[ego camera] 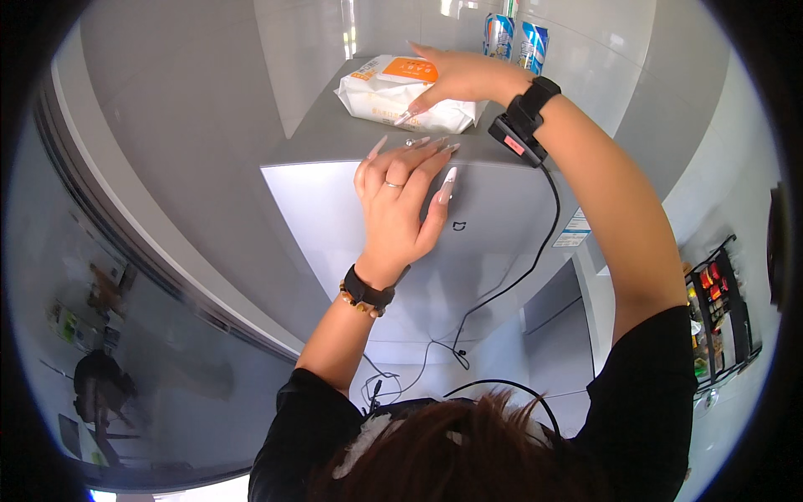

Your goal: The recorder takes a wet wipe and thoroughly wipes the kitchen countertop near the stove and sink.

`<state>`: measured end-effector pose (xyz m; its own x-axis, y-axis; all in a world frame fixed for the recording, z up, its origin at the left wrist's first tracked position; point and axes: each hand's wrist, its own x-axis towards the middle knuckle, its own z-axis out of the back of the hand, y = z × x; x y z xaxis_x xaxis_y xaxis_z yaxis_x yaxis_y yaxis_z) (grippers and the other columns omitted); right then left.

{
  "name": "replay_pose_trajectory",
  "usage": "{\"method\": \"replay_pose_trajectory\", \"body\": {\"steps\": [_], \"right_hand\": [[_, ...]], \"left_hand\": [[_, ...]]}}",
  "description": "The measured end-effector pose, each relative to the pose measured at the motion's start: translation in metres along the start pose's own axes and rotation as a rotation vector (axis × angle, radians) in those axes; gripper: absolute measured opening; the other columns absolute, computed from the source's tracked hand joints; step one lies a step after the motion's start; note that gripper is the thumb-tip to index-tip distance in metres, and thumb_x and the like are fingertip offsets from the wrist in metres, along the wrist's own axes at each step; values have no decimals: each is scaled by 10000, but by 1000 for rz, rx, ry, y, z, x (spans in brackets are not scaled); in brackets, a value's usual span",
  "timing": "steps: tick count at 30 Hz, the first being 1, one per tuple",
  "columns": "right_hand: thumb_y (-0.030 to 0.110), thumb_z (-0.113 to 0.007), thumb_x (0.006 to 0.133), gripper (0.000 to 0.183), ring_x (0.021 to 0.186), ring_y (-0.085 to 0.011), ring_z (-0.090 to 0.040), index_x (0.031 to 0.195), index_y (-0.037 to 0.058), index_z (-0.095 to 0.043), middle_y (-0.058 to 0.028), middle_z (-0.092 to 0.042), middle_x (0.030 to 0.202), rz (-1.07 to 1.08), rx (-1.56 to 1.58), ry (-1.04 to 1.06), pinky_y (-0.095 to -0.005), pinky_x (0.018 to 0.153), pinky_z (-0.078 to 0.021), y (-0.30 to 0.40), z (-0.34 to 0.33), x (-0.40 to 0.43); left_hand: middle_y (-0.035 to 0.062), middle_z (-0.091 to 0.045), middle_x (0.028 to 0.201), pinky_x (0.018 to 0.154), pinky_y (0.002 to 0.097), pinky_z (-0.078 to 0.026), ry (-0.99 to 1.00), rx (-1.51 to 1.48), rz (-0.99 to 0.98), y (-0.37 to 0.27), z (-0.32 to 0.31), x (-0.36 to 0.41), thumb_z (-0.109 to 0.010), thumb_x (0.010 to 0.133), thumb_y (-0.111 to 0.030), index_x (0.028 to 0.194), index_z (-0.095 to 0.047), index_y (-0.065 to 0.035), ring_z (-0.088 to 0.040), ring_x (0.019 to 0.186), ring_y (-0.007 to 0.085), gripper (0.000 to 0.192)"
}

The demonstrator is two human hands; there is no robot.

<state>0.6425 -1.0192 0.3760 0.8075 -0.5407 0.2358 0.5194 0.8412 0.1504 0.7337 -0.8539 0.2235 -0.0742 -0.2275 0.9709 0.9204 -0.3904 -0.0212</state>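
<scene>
My right hand (464, 75) reaches over a white and orange soft pack of baby wipes (370, 100) from its right end. The thumb presses the near side, and the other fingers lie over the far side, partly hidden. The pack lies on the grey top (313, 141) of a silver appliance, likely a refrigerator (401, 301). My left hand (401, 201) rests palm down at the front edge of that top, fingers spread and holding nothing. Its fingertips are just short of the pack. Both hands have long nails, and a ring sits on a left finger.
Blue and white drink cans (533, 47) stand behind my right hand. A black cable (552, 207) runs from the wrist device (517, 138) down past the appliance front. Glossy dark glass (175, 364) curves along the left. A black wire rack (721, 314) with packets hangs at the right.
</scene>
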Motion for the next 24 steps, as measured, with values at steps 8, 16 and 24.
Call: {"method": "replay_pose_trajectory", "body": {"steps": [8,16,24], "right_hand": [[343,-793,755,983,1266,-333,-509,1540,131,-241,-242,-497,1400,123,65,-104,-358,1022,-409,-17,6,-16],[367,-731,794,859,1352,-319,-429,1525,188,-315,-192,-468,1447,159,71,108,-407,1090,-348,-52,47,-24],[642,-508,878,800,1365,-355,-410,1503,165,-360,-209,-417,1482,153,-117,87,-420,1111,-327,-12,40,-17]], "left_hand": [[74,-601,1230,1060,441,-327,163,-142,-50,6,29,12,-618,793,-109,1216,-612,-58,-509,1136,273,426],[108,-589,1291,1029,376,-410,332,-644,396,7,120,72,-571,912,-74,1234,-561,-2,-554,1193,221,329],[132,-659,1113,947,316,-442,365,-486,297,31,87,152,-540,959,-321,1194,-563,39,-593,1097,208,430]]}}
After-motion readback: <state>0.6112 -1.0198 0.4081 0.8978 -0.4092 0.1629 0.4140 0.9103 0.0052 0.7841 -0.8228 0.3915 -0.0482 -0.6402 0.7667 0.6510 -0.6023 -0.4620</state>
